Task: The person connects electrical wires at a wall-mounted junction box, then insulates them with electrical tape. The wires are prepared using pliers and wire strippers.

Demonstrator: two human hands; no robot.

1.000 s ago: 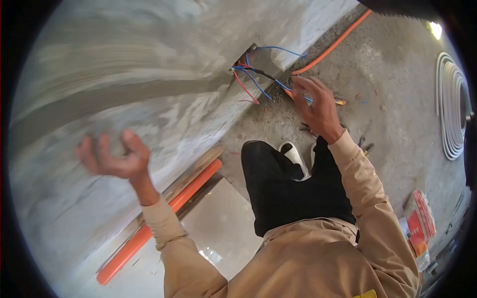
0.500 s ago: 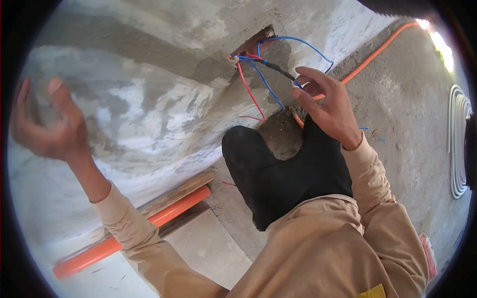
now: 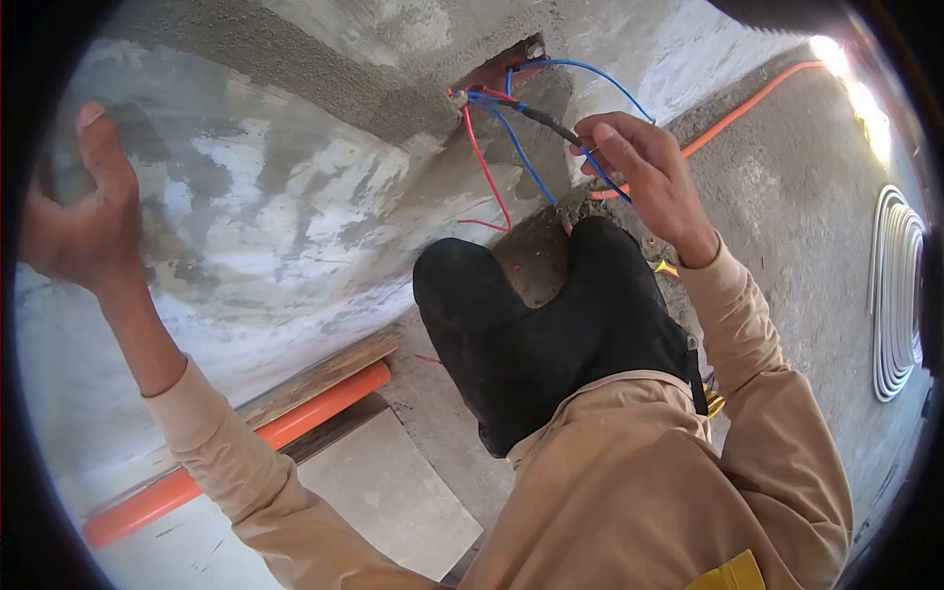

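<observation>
A blue wire (image 3: 612, 181) runs from the wall box, partly wrapped in black tape (image 3: 547, 120). My right hand (image 3: 649, 182) has its fingers closed around the lower end of the taped part, and the blue tail comes out below them. The exact fingertip contact is partly hidden. At far left, my left hand (image 3: 88, 221) is raised in front of the wall, thumb spread, holding nothing I can see. The recessed box (image 3: 506, 71) also has a red wire (image 3: 478, 157) hanging from it and another blue wire looping to the right.
An orange conduit (image 3: 728, 120) crosses the floor at upper right. A coil of pale tubing (image 3: 890, 295) lies far right. An orange pipe (image 3: 324, 403) lies along the wall's foot beside a wooden board (image 3: 320, 379) and a tile (image 3: 393, 482). My knees face the wall.
My left hand has moved slightly up and left in view. My right hand's fingers have shifted onto the taped end, and the blue tail now shows below. The view has tilted slightly.
</observation>
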